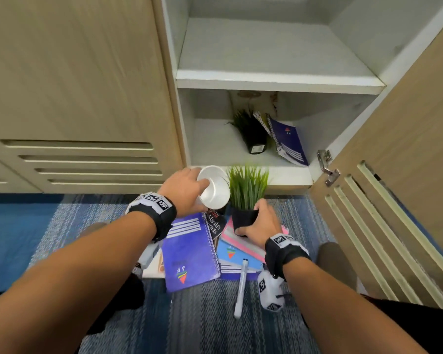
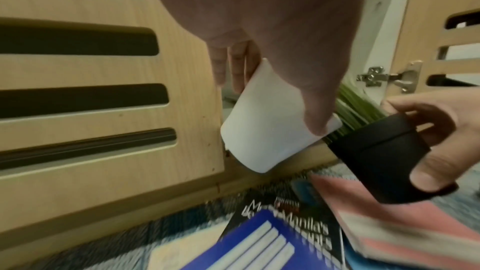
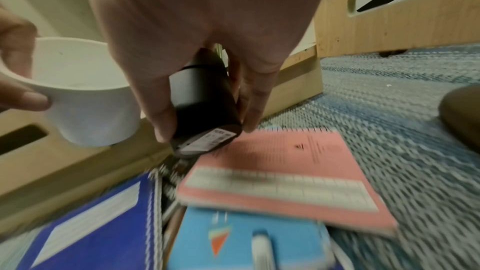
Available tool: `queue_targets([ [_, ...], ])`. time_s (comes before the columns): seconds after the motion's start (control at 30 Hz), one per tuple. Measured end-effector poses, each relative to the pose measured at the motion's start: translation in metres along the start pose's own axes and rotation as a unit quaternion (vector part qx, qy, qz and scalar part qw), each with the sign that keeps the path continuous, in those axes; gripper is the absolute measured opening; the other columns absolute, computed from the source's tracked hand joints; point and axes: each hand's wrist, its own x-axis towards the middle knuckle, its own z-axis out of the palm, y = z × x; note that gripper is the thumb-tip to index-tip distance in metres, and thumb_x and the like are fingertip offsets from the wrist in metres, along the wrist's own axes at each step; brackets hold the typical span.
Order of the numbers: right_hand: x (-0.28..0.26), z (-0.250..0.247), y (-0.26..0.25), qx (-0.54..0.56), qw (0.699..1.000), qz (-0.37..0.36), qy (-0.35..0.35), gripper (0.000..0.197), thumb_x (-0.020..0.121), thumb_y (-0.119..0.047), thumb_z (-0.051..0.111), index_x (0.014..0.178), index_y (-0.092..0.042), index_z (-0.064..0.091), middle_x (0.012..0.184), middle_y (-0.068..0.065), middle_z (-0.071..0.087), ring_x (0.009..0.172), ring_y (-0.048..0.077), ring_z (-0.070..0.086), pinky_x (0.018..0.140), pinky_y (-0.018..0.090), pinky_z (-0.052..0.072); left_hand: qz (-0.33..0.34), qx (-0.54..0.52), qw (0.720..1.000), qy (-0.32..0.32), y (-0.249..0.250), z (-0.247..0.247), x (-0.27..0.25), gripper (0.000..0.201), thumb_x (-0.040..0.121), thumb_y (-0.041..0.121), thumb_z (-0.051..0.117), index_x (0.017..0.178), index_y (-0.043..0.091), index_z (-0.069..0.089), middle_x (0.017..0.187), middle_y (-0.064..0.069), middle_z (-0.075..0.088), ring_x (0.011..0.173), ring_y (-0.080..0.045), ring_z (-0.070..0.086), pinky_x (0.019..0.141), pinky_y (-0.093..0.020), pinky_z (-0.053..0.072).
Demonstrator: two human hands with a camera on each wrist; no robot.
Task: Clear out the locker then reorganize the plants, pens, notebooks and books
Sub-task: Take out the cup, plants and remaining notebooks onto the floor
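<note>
Clearing the locker [image 1: 279,80] was unfinished: one plant [image 1: 251,131] and notebooks [image 1: 289,141] remained inside. The left hand [image 1: 187,190] pinched a white cup [image 1: 214,187]; the right hand [image 1: 258,223] wrapped a potted plant [image 1: 247,190]. Setting both down appeared next.

two plants [image 1: 247,186], five notebooks [image 1: 189,251]

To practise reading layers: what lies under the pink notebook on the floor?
Under the pink notebook lies a light blue notebook with a white pen resting on it. The pink cover hides the blue one's far part, and anything deeper is hidden.
</note>
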Motion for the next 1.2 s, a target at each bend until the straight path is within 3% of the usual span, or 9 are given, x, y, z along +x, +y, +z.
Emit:
queue_targets([
  [0.1,-0.023,0.017,-0.001,-0.009,1.0,-0.026,-0.012,0.059,0.055,-0.041,0.086,0.084,-0.023,0.038,0.092,-0.001,0.045,0.076,0.021,0.046,0.059,0.034,0.034,-0.024,-0.016,0.999,-0.018,0.0,0.014,-0.04,0.057,0.061,0.061,0.065,0.094,0.015,0.06,0.107,-0.011,0.06,0.089,-0.033,0.056,0.066,-0.037,0.049],
  [0.27,-0.035,0.05,-0.024,-0.035,0.993,-0.103,-0.044,0.056,0.059,-0.054,0.081,0.081,-0.025,0.038,0.09,-0.005,0.047,0.08,0.019,0.048,0.07,0.037,0.044,-0.145,-0.077,0.984,-0.065,-0.026,0.036,-0.091,0.062,0.062,0.062,0.066,0.101,0.015,0.056,0.115,-0.009,0.055,0.1,-0.034,0.058,0.074,-0.037,0.051],
  [0.4,-0.029,0.08,-0.058,-0.041,0.983,-0.175,-0.047,0.05,0.066,-0.051,0.077,0.079,-0.024,0.037,0.089,-0.007,0.047,0.082,0.02,0.047,0.07,0.038,0.044,-0.289,-0.162,0.943,-0.043,-0.062,0.054,-0.119,0.06,0.063,0.066,0.07,0.094,0.019,0.05,0.117,-0.006,0.051,0.091,-0.037,0.063,0.074,-0.039,0.053],
  [0.6,-0.006,0.145,-0.119,0.02,0.976,-0.203,-0.08,0.033,0.074,-0.034,0.078,0.075,-0.02,0.049,0.095,0.002,0.054,0.084,0.025,0.054,0.077,0.036,0.045,-0.449,-0.21,0.868,-0.021,-0.107,0.089,-0.135,0.065,0.07,0.061,0.072,0.113,0.014,0.058,0.118,-0.014,0.056,0.097,-0.037,0.062,0.082,-0.04,0.051],
  [0.7,0.009,0.183,-0.146,0.033,0.978,-0.182,-0.099,0.024,0.078,-0.032,0.076,0.078,-0.018,0.056,0.127,0.015,0.056,0.098,0.033,0.064,0.089,0.032,0.048,-0.49,-0.24,0.838,-0.024,-0.121,0.109,-0.141,0.064,0.07,0.059,0.075,0.111,0.012,0.061,0.117,-0.015,0.058,0.1,-0.035,0.061,0.081,-0.038,0.048],
  [0.77,0.015,0.204,-0.159,0.039,0.978,-0.173,-0.107,0.022,0.08,-0.032,0.075,0.079,-0.019,0.056,0.137,0.017,0.052,0.103,0.033,0.064,0.093,0.032,0.048,-0.521,-0.259,0.813,-0.018,-0.126,0.123,-0.145,0.063,0.07,0.057,0.076,0.11,0.01,0.063,0.116,-0.015,0.061,0.101,-0.034,0.062,0.079,-0.037,0.048],
  [0.93,0.022,0.232,-0.165,0.018,0.982,-0.153,-0.114,0.023,0.084,-0.032,0.074,0.09,-0.013,0.064,0.104,0.01,0.061,0.097,0.03,0.059,0.076,0.029,0.039,-0.569,-0.281,0.773,-0.018,-0.135,0.136,-0.15,0.06,0.071,0.056,0.074,0.108,0.009,0.063,0.117,-0.018,0.06,0.095,-0.035,0.062,0.071,-0.033,0.041],
  [1.1,0.02,0.234,-0.162,-0.034,0.978,-0.156,-0.131,0.02,0.084,-0.025,0.073,0.086,-0.013,0.058,0.116,0.012,0.058,0.101,0.03,0.058,0.075,0.027,0.038,-0.578,-0.248,0.761,-0.157,-0.139,0.141,-0.16,0.082,0.061,0.055,0.081,0.128,0.013,0.057,0.132,-0.016,0.044,0.108,-0.034,0.059,0.092,-0.037,0.05],
  [1.2,0.015,0.227,-0.163,-0.067,0.974,-0.162,-0.144,0.01,0.084,-0.014,0.068,0.093,-0.013,0.062,0.12,0.011,0.056,0.101,0.031,0.058,0.074,0.026,0.038,-0.571,-0.254,0.761,-0.178,-0.135,0.138,-0.163,0.09,0.055,0.059,0.08,0.129,0.011,0.058,0.129,-0.017,0.053,0.108,-0.033,0.06,0.087,-0.035,0.051],
])
